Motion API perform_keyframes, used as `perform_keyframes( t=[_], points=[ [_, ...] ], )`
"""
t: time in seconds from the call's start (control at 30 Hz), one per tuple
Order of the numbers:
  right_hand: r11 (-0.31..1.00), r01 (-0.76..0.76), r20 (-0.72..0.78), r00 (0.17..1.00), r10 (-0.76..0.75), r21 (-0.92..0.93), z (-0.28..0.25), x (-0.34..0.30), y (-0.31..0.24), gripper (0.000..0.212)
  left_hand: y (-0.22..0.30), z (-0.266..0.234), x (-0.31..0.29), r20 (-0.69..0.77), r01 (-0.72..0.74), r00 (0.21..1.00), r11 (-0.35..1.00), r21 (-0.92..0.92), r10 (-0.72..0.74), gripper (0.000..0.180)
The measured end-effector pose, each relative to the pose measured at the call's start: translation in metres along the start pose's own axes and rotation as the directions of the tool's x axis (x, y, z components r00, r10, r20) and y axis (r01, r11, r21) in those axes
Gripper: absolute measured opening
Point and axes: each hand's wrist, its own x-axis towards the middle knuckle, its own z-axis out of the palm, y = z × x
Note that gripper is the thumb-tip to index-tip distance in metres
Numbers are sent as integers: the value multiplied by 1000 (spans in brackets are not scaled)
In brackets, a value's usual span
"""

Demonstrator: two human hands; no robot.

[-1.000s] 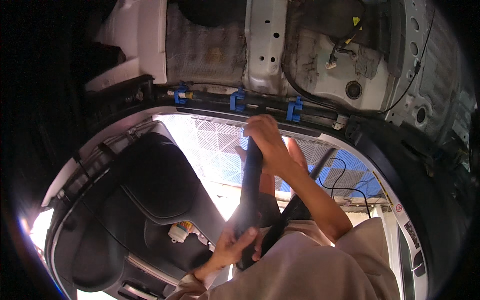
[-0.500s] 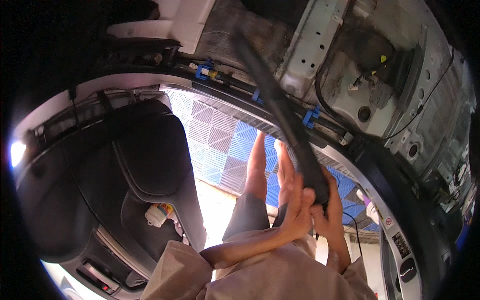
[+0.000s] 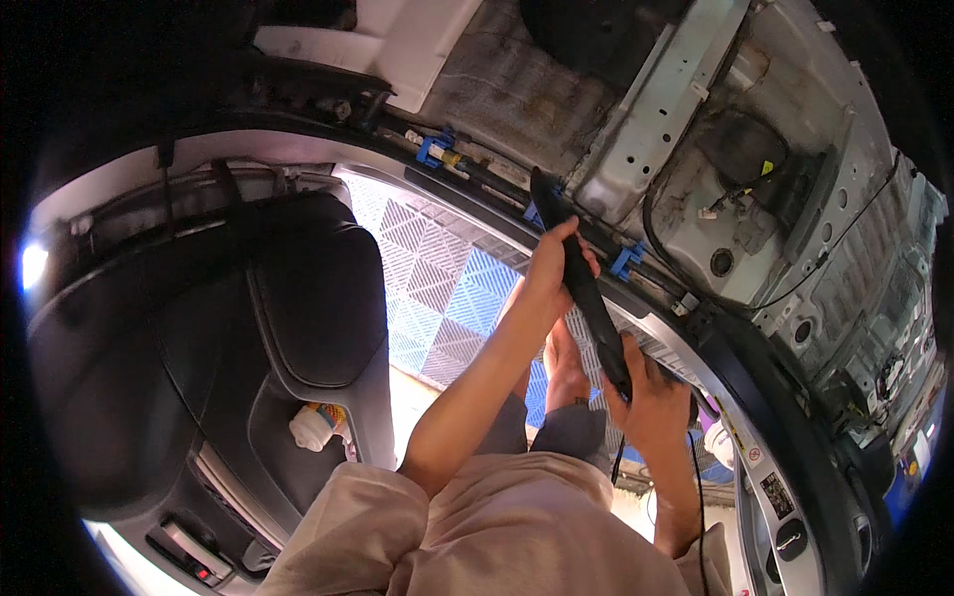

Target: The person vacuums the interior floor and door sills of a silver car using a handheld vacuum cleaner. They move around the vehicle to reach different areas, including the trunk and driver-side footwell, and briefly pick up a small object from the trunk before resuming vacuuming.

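A long, narrow black piece (image 3: 593, 303) slants across the door opening, its pointed upper end over the sill. Wrapped around its upper part is my left hand (image 3: 553, 260), fingers curled to its far side. My right hand (image 3: 648, 399) is closed at the lower end, thumb and fingertips beside the piece. Part of a dark object shows behind the right hand, and I cannot make out its shape. A thin black cord (image 3: 698, 497) hangs below that hand. Behind the piece, blue clips (image 3: 626, 260) hold a wiring harness along the sill.
The opened car door (image 3: 308, 308) stands on the left, with a white bottle (image 3: 313, 427) in its pocket. Bare floor metal (image 3: 636, 129) and loose wires lie inside the car. Blue and grey floor tiles (image 3: 427, 248) show outside; the door frame (image 3: 735, 397) curves along the right.
My left hand has moved up along the black piece, away from the right hand. The piece's upper end has come down toward the sill. My view has shifted slightly.
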Motion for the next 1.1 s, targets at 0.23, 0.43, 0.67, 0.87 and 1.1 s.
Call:
perform_keyframes(
  t=[0.23, 0.43, 0.67, 0.87, 1.1],
  points=[
    [996, -88, 317, 945, 83, 1, -21, 19, 1, 66, 9, -11, 29, 45, 266, 964, 957, -115, -262, 43],
    [803, -372, 330, 915, 233, 465, -8, 8, 6, 46, -3, -27, 23, 495, 338, 860, 860, -381, -119, 42],
    [31, -728, 700, 669, 250, 685, -9, 10, -6, 48, -4, -19, 28, 708, 553, 693, 531, -642, 134, 41],
    [704, -290, 234, 956, 178, 649, -29, 9, 16, 47, -6, -15, 42, 698, 531, 670, 492, -690, 255, 38],
    [799, -382, 166, 924, 345, 464, -47, 11, 22, 43, -17, 8, 47, 240, 130, 970, 790, -599, 23, 25]
  ],
)
